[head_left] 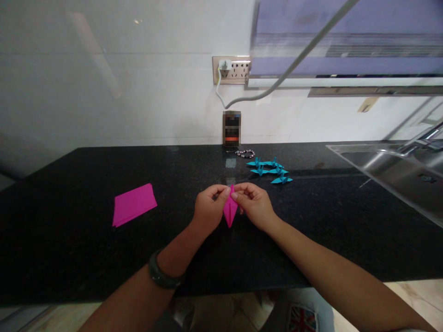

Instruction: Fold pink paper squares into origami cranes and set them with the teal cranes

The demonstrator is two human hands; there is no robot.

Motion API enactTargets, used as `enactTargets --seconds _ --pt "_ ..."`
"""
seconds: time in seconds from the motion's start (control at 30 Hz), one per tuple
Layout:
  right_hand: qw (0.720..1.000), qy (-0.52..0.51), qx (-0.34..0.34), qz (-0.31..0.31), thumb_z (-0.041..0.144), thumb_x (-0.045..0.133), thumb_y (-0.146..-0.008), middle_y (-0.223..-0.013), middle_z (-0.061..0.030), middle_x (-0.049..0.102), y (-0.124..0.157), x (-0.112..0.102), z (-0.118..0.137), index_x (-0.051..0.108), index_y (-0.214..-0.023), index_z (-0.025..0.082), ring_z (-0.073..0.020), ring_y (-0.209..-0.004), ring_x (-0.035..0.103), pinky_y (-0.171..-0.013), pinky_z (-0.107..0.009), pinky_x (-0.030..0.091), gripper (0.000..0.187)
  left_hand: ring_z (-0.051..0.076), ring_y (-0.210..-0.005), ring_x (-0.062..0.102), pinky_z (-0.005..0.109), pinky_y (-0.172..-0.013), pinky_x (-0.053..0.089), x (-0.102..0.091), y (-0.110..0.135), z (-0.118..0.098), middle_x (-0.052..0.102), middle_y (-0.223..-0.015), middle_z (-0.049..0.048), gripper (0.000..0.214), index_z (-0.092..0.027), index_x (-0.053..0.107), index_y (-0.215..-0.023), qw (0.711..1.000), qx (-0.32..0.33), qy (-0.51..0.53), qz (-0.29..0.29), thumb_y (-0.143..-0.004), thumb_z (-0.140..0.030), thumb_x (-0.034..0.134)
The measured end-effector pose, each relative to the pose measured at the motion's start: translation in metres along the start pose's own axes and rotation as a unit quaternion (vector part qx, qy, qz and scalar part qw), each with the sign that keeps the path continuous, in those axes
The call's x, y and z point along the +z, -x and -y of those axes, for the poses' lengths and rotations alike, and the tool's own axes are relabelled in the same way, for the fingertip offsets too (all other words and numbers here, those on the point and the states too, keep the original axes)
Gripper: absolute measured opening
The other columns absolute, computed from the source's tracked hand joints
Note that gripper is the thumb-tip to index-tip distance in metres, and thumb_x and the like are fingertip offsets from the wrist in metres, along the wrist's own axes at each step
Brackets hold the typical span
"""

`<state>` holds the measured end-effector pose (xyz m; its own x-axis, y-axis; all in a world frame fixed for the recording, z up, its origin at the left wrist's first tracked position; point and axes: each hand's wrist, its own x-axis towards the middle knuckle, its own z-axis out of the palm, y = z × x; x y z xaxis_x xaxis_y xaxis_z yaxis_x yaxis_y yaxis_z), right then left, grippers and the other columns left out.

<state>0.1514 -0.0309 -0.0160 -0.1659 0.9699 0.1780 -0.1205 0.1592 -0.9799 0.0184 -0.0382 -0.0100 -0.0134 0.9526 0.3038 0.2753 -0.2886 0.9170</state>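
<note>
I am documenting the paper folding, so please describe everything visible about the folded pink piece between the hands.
The folded pink piece looks like thin magenta paper, folded into a narrow kite-like shape with its long point downward. It is held upright just above the black counter, pinched near its top by the left hand and the right hand.

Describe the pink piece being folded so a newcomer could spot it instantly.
On the black countertop, look near the front edge at the middle. There the left hand and right hand pinch a narrow folded pink paper, pointed downward. Unlike the flat pink sheets lying to its left, it is held up.
</note>
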Motion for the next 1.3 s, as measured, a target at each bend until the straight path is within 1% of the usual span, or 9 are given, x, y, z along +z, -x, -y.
enactTargets --seconds 0.33,0.5,0.63,0.73,0.87,0.93,1.13,1.2,1.3 --pt "0.999 -0.002 -0.021 0.025 0.026 0.062 -0.068 -0.059 0.0041 0.052 0.0013 0.0006 -0.0001 0.056 -0.083 0.017 -0.0046 -0.045 0.043 -0.04 -0.017 0.033 0.018 0.012 -0.061 0.053 0.023 -0.057 0.041 -0.0003 0.0006 0.0021 0.061 -0.066 0.0028 0.026 -0.013 0.062 -0.074 1.0 -0.007 -0.001 0.025 -0.076 -0.037 0.05" --pt "0.999 0.019 -0.012 0.03 0.026 0.062 -0.067 -0.059 0.0039 0.052 0.0036 0.0022 0.0024 0.055 -0.083 0.017 -0.0054 -0.045 0.043 -0.04 -0.018 0.033 0.019 0.012 -0.06 0.053 0.022 -0.055 0.04 -0.0009 0.0011 -0.0017 0.061 -0.064 0.0027 0.025 -0.013 0.063 -0.071 1.0 -0.014 0.013 -0.02 -0.073 -0.037 0.055" --pt "0.996 0.083 0.011 0.042 0.029 0.061 -0.068 -0.052 0.0038 0.049 0.0034 0.0007 0.0027 0.056 -0.071 0.015 -0.0055 -0.04 0.04 -0.036 -0.018 0.031 0.016 0.011 -0.056 0.051 0.022 -0.054 0.04 -0.0002 -0.0015 -0.0024 0.059 -0.062 0.0017 0.027 -0.013 0.064 -0.07 0.995 -0.05 0.074 -0.052 -0.072 -0.038 0.055" --pt "0.996 0.081 0.021 0.022 0.033 0.058 -0.07 -0.048 0.0049 0.046 0.0014 -0.0021 0.0021 0.055 -0.068 0.015 -0.0054 -0.036 0.038 -0.035 -0.019 0.03 0.018 0.011 -0.057 0.051 0.022 -0.055 0.041 0.0005 -0.0036 -0.0011 0.058 -0.062 0.0018 0.03 -0.013 0.064 -0.071 0.992 -0.065 0.102 -0.031 -0.073 -0.041 0.053" --pt "0.998 0.063 0.0 -0.013 0.036 0.059 -0.07 -0.05 0.0047 0.048 -0.0016 -0.0064 0.0014 0.056 -0.071 0.016 -0.0059 -0.038 0.04 -0.038 -0.02 0.033 0.02 0.011 -0.058 0.053 0.023 -0.053 0.042 0.0022 -0.0035 -0.0009 0.061 -0.069 0.0026 0.032 -0.013 0.064 -0.088 0.979 -0.12 0.163 0.028 -0.069 -0.039 0.059" --pt "0.998 0.059 -0.007 -0.014 0.036 0.06 -0.069 -0.052 0.0043 0.049 -0.0022 -0.0076 0.0015 0.056 -0.071 0.016 -0.006 -0.04 0.041 -0.039 -0.02 0.034 0.021 0.011 -0.054 0.052 0.023 -0.049 0.041 0.0027 -0.0025 -0.0003 0.061 -0.067 0.002 0.033 -0.013 0.063 -0.09 0.973 -0.134 0.178 0.058 -0.07 -0.038 0.058" --pt "0.999 0.048 -0.019 0.008 0.034 0.065 -0.065 -0.056 0.004 0.049 -0.0019 -0.006 0.0021 0.058 -0.074 0.016 -0.0055 -0.043 0.039 -0.039 -0.019 0.03 0.022 0.011 -0.054 0.053 0.022 -0.052 0.041 0.0025 -0.0012 0.0056 0.059 -0.061 0.0014 0.023 -0.012 0.061 -0.074 0.986 -0.097 0.127 0.045 -0.067 -0.034 0.062" --pt "0.999 0.039 -0.014 0.01 0.034 0.065 -0.066 -0.053 0.0048 0.047 -0.0024 -0.006 0.0019 0.058 -0.072 0.015 -0.0049 -0.041 0.037 -0.038 -0.018 0.029 0.021 0.01 -0.052 0.053 0.021 -0.051 0.04 0.0031 -0.001 0.0051 0.058 -0.06 -0.0011 0.026 -0.014 0.057 -0.084 0.985 -0.095 0.136 0.05 -0.065 -0.03 0.064" --pt "1.0 0.024 -0.01 -0.012 0.037 0.061 -0.069 -0.053 0.0038 0.05 -0.0037 -0.0073 0.0003 0.056 -0.07 0.015 -0.0052 -0.04 0.038 -0.037 -0.019 0.03 0.022 0.009 -0.05 0.052 0.02 -0.049 0.04 0.0041 0.0 0.0003 0.058 -0.059 -0.0026 0.036 -0.015 0.05 -0.098 0.973 -0.135 0.172 0.07 -0.067 -0.03 0.063"
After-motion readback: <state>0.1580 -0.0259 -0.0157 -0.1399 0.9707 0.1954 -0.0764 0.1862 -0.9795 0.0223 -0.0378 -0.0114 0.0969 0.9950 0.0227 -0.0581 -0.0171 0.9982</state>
